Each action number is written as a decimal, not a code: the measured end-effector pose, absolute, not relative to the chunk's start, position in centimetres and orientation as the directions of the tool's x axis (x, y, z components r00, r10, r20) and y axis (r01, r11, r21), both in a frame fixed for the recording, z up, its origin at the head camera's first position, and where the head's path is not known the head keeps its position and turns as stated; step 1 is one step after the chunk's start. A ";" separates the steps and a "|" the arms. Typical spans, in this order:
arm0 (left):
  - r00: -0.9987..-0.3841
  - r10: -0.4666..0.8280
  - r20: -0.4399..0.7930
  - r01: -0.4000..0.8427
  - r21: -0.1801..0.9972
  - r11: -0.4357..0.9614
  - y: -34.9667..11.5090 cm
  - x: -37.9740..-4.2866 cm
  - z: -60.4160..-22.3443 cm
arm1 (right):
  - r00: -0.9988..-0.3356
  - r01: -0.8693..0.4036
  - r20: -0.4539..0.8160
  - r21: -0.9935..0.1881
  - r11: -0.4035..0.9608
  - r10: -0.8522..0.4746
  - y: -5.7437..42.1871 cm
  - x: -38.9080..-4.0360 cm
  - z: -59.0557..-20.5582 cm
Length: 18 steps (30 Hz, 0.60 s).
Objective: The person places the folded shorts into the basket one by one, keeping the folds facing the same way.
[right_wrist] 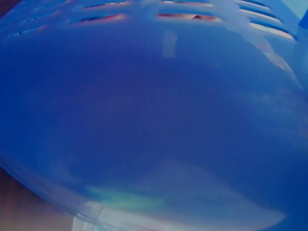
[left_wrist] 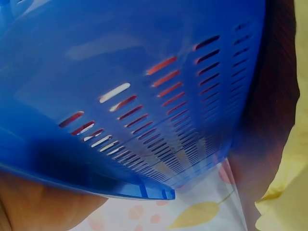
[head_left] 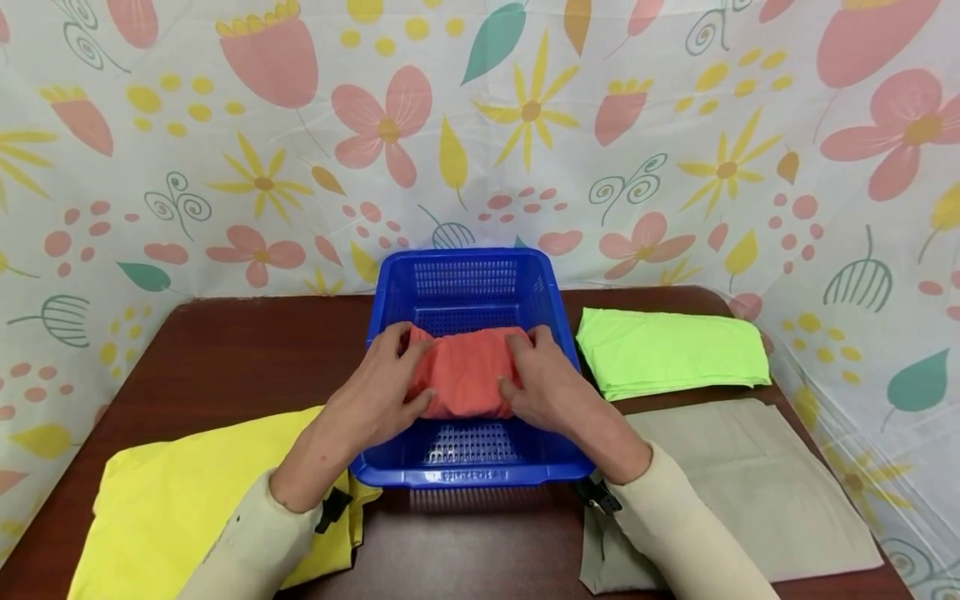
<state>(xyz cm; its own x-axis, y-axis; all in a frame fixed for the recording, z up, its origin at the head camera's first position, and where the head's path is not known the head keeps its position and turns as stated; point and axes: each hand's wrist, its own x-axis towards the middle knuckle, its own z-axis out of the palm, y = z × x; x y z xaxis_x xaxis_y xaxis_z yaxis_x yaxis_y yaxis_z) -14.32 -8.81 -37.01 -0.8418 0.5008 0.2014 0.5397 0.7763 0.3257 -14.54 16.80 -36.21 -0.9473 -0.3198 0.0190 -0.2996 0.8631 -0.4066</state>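
A folded coral-red cloth (head_left: 468,375) is held level inside the blue plastic basket (head_left: 472,477), across its middle. My left hand (head_left: 378,387) grips the cloth's left end, thumb at the near side and fingers over the far side. At the opposite end, my right hand (head_left: 551,385) holds it in the same way. Perforated floor shows in front of and behind the cloth. Both wrist views are filled by the basket's outer wall (left_wrist: 96,57), which hides the fingers; red shows through the slots in the left one.
To the left lies a folded yellow cloth (head_left: 180,492), partly under my left forearm. A folded neon-green cloth (head_left: 671,350) lies right of the basket, with a grey-beige cloth (head_left: 750,483) nearer me. Behind the brown table (head_left: 247,350) hangs a flower-patterned curtain (head_left: 292,167).
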 end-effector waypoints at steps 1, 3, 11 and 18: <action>-0.840 0.503 0.202 0.542 0.326 0.774 -8.9 -14.3 -37.0 | -0.946 -0.307 0.025 -0.399 0.864 -0.324 16.8 -14.5 -36.2; -0.839 0.507 0.198 0.545 0.322 0.775 -9.0 -14.2 -37.0 | -0.943 -0.318 0.033 -0.380 0.868 -0.331 16.7 -14.6 -36.2; -0.804 0.563 0.192 0.594 0.245 0.766 -9.5 -14.1 -36.9 | -0.937 -0.339 0.042 -0.338 0.878 -0.346 16.6 -14.3 -36.3; -0.768 0.615 0.178 0.640 0.156 0.753 -9.6 -14.2 -36.8 | -0.926 -0.367 0.023 -0.281 0.887 -0.377 16.6 -14.2 -36.2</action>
<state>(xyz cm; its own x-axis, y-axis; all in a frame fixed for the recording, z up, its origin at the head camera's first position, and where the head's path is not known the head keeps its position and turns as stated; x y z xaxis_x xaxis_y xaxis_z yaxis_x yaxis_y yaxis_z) -14.22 -9.62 -36.79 -0.7678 0.6154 0.1785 0.6396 0.7527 0.1561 -14.21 16.60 -36.21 -0.9261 -0.3765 0.0229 -0.3674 0.8865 -0.2812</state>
